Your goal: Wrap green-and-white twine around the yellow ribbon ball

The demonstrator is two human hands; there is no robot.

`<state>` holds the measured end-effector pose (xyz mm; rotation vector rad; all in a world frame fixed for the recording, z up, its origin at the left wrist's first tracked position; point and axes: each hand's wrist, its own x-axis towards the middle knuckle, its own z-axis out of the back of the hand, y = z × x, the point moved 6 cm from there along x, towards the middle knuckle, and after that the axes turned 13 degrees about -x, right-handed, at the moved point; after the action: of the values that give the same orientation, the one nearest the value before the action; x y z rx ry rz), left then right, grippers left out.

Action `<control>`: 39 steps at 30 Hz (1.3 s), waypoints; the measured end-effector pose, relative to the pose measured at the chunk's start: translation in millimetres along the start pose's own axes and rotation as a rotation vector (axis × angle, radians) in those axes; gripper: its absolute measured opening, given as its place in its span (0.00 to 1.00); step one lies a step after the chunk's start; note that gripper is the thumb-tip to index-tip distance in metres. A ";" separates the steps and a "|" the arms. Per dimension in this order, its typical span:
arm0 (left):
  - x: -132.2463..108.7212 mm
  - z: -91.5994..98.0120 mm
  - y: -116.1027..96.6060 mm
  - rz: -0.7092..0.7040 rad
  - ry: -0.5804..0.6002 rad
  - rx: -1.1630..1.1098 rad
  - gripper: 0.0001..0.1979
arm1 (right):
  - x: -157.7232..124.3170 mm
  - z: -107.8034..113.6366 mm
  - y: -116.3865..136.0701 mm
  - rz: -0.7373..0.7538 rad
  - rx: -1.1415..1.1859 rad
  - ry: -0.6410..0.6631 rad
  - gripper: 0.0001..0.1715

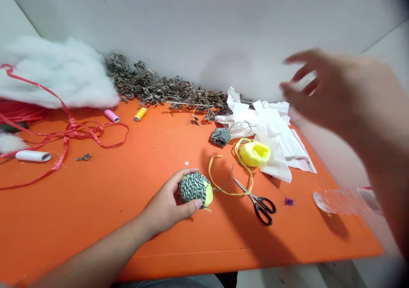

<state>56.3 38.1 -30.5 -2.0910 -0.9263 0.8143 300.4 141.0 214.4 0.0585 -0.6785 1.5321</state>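
Observation:
My left hand (172, 203) is wrapped round a ball (194, 188) wound with dark green and white twine, resting on the orange table. Bright yellow shows on the ball's right end. A thin twine runs from it towards a small loose bundle of the same twine (220, 136). High on the right, my right hand (326, 87) is raised in the air, slightly blurred, its fingers curved and apart with nothing visible in them. Scissors with black handles (263, 207) lie right of the ball. Nearby are a yellow raffia roll (254, 153) and its loose yellow strand (230, 193).
White stuffing (60, 75) and tangled red ribbon (73, 128) occupy the left. Dried twigs (166, 87) lie along the wall, with pink (111, 116) and yellow thread spools (140, 114) before them. Crumpled white paper (275, 130) and a clear plastic bottle (345, 200) are right.

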 end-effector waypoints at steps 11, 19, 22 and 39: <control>4.7 10.0 -9.7 -0.042 -0.015 -0.244 0.32 | -135.1 -36.7 114.3 0.283 0.800 0.501 0.25; 2.2 0.5 -10.7 -0.103 0.107 -0.144 0.30 | -131.7 -43.4 129.8 0.331 1.043 0.399 0.13; -1.6 -2.5 -5.2 -0.093 0.136 -0.090 0.31 | -130.3 -41.2 125.9 0.371 1.034 0.415 0.07; -7.3 -3.7 -18.5 -0.393 0.145 0.479 0.36 | -149.2 -50.9 117.7 0.433 1.074 0.331 0.19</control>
<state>48.5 40.3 -11.9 -1.4735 -0.9164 0.5955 225.9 39.2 63.4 0.4753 0.4807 2.1099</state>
